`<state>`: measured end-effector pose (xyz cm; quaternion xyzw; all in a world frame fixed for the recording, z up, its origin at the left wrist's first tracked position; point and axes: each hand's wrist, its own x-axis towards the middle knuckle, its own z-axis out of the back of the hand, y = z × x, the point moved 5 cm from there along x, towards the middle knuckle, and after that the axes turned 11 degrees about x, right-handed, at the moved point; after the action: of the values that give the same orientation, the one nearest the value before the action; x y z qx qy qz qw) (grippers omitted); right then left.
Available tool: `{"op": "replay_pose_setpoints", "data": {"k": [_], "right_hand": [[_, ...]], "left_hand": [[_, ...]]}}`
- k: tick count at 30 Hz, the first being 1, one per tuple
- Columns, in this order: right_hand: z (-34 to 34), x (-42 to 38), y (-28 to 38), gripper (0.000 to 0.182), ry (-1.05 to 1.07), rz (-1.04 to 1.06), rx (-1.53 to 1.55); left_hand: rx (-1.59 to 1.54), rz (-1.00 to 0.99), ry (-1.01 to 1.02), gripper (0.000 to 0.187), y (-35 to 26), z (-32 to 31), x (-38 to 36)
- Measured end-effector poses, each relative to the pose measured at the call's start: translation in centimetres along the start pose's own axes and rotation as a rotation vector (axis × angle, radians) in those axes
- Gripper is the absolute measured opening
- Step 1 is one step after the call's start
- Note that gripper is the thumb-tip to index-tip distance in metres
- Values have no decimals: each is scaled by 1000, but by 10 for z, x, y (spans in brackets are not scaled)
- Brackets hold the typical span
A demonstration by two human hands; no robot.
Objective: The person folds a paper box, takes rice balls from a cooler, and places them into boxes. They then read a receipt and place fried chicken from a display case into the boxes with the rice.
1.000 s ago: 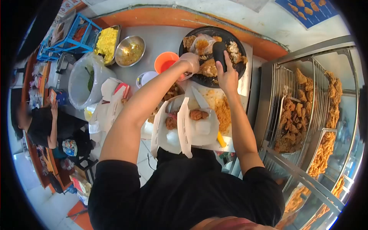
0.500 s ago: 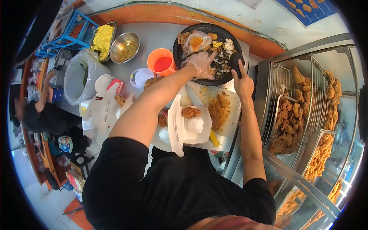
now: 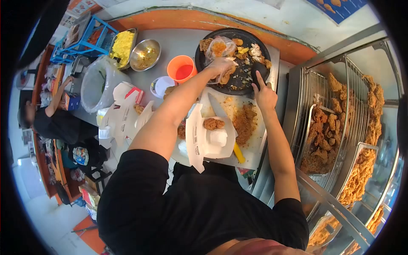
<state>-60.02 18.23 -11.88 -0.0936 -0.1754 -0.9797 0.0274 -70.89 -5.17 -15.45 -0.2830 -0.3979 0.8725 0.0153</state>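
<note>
A wide black stone mortar (image 3: 204, 80) holds breaded fried chicken, a plastic bag of orange sauce (image 3: 219, 48) and scattered crumbs. My left hand (image 3: 221, 67), in a clear plastic glove, is over its near left part, fingers curled around a piece of fried chicken (image 3: 228, 75). At the mortar's right side, my right hand (image 3: 266, 97) grips a black pestle (image 3: 259, 70), whose head rests at the rim. Below them lie a knife (image 3: 217, 105) with a yellow handle and a heap of brown crumbs (image 3: 245, 125) on a white board (image 3: 255, 159).
An open carton (image 3: 229, 146) with chicken and a white wrapped lump stands close to my body. Left are an orange cup (image 3: 182, 70), steel bowl (image 3: 145, 55) and lined bucket (image 3: 91, 91). A fried chicken display case (image 3: 293, 97) borders the right. Another person (image 3: 59, 123) works far left.
My left hand's fingers, spread over the mortar before, have curled in around a chicken piece. My right hand and the pestle have shifted slightly down toward the near rim.
</note>
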Motion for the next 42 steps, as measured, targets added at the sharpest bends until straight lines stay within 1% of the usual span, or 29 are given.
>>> {"op": "replay_pose_setpoints", "data": {"k": [1,3,4,5,6,7,9,10,11,12,13,14,16,17,19,20,22,23,24,26,29,30,33,34,36,37,39,40,42], "right_hand": [[1,-1,2,63,-7,14,8],[-1,-2,2,63,38,-52,7],[1,-3,3,60,54,-45,106],[6,-3,8,62,82,-40,90],[4,-3,8,63,129,-63,114],[0,-3,6,64,91,-2,36],[1,0,10,66,75,86,-74],[-1,-2,9,67,37,164,-91],[3,-1,16,66,187,54,-95],[5,-4,23,66,189,42,-178],[7,-6,29,66,182,31,-262],[10,-7,38,66,181,-1,-244],[16,-11,56,65,173,-70,-207],[19,-13,69,64,151,-42,-166],[26,-20,101,62,116,13,-81],[32,-23,125,57,87,53,-57],[33,-23,159,54,162,55,140],[33,-22,177,52,198,59,242],[35,-23,198,51,224,66,264],[36,-26,240,48,269,81,308],[27,-25,285,43,285,113,439],[29,-26,306,40,283,173,467],[21,-25,334,38,314,234,547],[21,-26,345,39,329,242,631],[25,-29,360,39,358,180,642],[27,-30,364,39,375,149,647],[23,-31,363,40,406,105,765],[22,-32,362,40,420,80,825],[23,-36,365,40,466,20,820]], "left_hand": [[-260,71,31,42,-17,1,-24],[-801,212,58,44,-31,3,-49],[-884,194,114,46,-12,-4,-30],[-945,148,56,50,-7,-3,-23],[-944,107,9,53,-14,11,-45],[-935,62,-27,55,-31,32,-81],[-1017,-159,-16,59,-44,71,-138],[-1025,-103,-41,59,-35,85,-161],[-1031,-51,-53,58,-22,99,-188],[-1039,-3,-58,57,-6,110,-214],[-1119,-37,-41,56,7,120,-245],[-1200,-73,-22,55,26,132,-282],[-1313,-91,5,52,76,150,-332],[-1347,-72,10,50,104,154,-348],[-1300,107,-191,45,138,167,-400],[-1355,123,-232,42,158,172,-419],[-1460,148,-330,38,196,185,-453],[-1518,129,-426,37,212,196,-466],[-1573,109,-523,36,226,207,-478],[-1689,71,-743,34,264,218,-489],[-1719,139,-810,35,303,217,-470],[-1746,147,-736,35,305,217,-463],[-1892,77,-305,35,307,212,-443],[-1925,75,-298,35,307,209,-438],[-1993,70,-285,34,294,205,-434],[-1938,47,-268,35,287,203,-438],[-1824,1,-238,37,270,203,-452],[-1760,-86,-182,40,260,206,-458],[-1894,-107,10,41,271,200,-453]]}}
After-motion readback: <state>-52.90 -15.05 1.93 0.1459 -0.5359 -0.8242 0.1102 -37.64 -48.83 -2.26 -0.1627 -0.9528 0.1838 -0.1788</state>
